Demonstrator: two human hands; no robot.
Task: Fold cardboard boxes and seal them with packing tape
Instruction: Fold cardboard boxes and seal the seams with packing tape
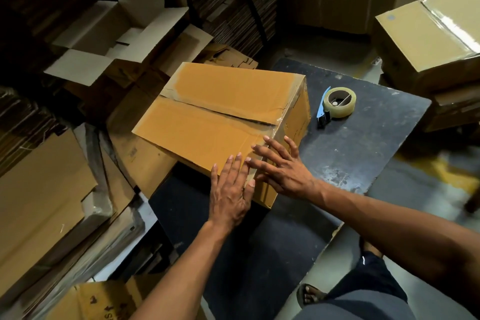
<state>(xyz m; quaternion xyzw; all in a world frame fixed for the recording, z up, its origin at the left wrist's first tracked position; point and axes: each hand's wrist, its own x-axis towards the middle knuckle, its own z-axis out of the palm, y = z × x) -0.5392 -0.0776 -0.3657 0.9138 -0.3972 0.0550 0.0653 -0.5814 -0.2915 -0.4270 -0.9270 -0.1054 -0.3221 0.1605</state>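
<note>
Both bare forearms reach forward from the lower right. The left hand [230,191] lies palm down with its fingers straight and slightly spread, pointing away from the person. The right hand [281,169] also lies flat, its fingers splayed and angled up to the left, its fingertips just beside those of the left hand.

Tan-orange box [220,109]; clear tape roll [339,103], blue dispenser; scuffed black table [363,153]
</note>
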